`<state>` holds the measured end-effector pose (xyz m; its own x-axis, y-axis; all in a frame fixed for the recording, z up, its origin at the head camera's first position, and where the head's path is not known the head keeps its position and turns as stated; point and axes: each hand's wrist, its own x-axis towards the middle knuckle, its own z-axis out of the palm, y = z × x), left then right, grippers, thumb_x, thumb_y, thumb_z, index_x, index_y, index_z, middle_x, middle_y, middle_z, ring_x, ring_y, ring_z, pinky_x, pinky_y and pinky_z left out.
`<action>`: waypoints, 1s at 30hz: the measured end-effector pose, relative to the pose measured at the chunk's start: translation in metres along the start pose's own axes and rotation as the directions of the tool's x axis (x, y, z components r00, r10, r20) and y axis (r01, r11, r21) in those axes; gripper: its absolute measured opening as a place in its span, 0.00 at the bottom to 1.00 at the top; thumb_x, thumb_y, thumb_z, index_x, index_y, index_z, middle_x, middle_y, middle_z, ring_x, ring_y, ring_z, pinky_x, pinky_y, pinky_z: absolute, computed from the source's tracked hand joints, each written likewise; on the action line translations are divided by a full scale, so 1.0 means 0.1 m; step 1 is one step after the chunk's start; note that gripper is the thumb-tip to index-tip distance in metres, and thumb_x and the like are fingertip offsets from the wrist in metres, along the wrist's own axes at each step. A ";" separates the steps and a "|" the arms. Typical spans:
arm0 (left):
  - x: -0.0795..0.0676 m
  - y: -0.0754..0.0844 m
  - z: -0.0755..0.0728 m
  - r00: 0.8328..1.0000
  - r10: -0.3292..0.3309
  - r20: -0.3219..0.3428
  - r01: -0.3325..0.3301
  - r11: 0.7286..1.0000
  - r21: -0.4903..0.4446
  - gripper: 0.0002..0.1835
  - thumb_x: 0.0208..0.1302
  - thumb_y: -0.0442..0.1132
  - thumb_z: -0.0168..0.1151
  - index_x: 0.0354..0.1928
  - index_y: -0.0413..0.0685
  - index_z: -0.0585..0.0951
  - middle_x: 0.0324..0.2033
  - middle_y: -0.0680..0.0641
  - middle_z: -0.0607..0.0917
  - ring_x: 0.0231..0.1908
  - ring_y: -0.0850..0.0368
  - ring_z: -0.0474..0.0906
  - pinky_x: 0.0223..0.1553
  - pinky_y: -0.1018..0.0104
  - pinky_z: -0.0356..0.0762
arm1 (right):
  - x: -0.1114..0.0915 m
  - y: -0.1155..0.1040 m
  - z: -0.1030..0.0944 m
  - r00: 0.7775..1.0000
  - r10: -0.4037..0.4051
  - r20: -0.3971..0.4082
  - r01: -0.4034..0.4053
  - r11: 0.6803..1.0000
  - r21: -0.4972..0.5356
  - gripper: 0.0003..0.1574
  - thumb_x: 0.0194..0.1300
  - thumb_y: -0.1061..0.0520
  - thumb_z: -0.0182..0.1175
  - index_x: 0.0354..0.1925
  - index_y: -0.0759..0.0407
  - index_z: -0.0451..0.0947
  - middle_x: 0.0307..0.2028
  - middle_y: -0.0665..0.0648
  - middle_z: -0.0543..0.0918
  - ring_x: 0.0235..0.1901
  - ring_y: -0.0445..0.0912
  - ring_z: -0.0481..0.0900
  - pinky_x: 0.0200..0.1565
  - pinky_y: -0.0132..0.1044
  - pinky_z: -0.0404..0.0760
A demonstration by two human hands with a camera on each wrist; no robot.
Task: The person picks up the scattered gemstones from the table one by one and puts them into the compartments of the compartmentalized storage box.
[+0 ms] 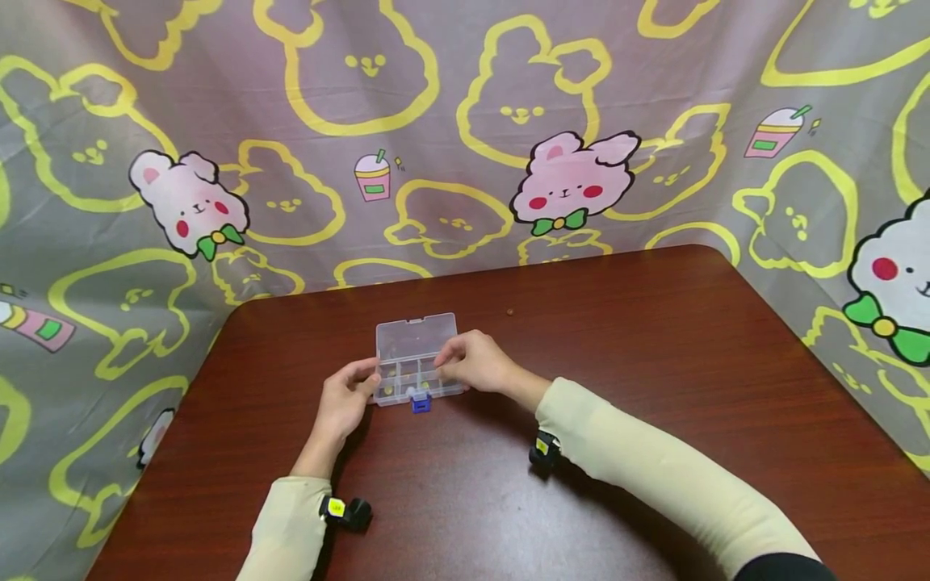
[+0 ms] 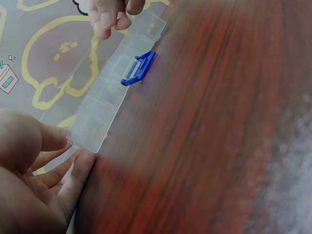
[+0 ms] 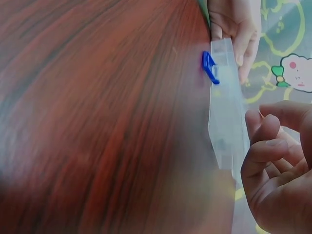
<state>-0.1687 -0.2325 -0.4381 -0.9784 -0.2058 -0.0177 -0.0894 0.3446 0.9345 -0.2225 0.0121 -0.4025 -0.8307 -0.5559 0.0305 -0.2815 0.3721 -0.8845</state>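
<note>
A clear plastic compartment box (image 1: 417,379) stands on the table, its lid (image 1: 416,337) raised at the back and a blue latch (image 1: 421,403) at the front. Small yellowish pieces lie in some compartments. My left hand (image 1: 345,401) grips the box's left end between thumb and fingers, also seen in the left wrist view. My right hand (image 1: 475,363) is over the right-hand compartments. In the right wrist view its thumb and fingertips (image 3: 267,127) come close together with the fingers bent; whether a tiny piece is between them cannot be made out.
A small brown bit (image 1: 510,311) lies on the dark reddish-brown table (image 1: 625,323), behind and to the right of the box. A patterned cloth (image 1: 450,186) with cartoon animals hangs around the table's back and sides.
</note>
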 end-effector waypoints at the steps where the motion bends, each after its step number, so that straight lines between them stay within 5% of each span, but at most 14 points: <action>1: 0.00 0.00 0.00 1.000 -0.002 0.001 0.002 1.000 0.000 0.17 0.72 0.29 0.58 0.60 0.36 0.80 0.53 0.33 0.81 0.41 0.54 0.79 0.35 0.73 0.81 | -0.01 0.02 -0.02 1.000 0.002 -0.005 -0.002 1.000 0.007 0.05 0.61 0.65 0.66 0.37 0.64 0.86 0.22 0.62 0.83 0.13 0.41 0.73 0.18 0.30 0.72; 18: 0.00 0.01 -0.01 1.000 -0.008 0.000 0.008 1.000 0.019 0.17 0.72 0.29 0.58 0.60 0.36 0.80 0.53 0.34 0.82 0.41 0.56 0.80 0.36 0.72 0.82 | -0.16 0.35 -0.40 0.985 0.129 -0.114 -0.124 0.991 0.044 0.03 0.61 0.62 0.69 0.35 0.60 0.84 0.20 0.64 0.81 0.13 0.43 0.72 0.14 0.31 0.67; 30: 0.00 0.00 -0.01 1.000 -0.020 0.002 0.020 0.999 0.032 0.17 0.72 0.30 0.58 0.61 0.38 0.80 0.53 0.35 0.82 0.42 0.54 0.79 0.36 0.72 0.82 | -0.23 0.53 -0.66 0.977 0.155 -0.146 -0.153 0.988 0.021 0.06 0.62 0.62 0.69 0.39 0.62 0.84 0.22 0.58 0.83 0.17 0.46 0.76 0.17 0.37 0.78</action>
<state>-0.1684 -0.2338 -0.4376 -0.9769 -0.2106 -0.0371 -0.1147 0.3698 0.9220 -0.2504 0.0935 -0.4191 -0.9255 -0.3767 -0.0389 -0.1405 0.4369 -0.8885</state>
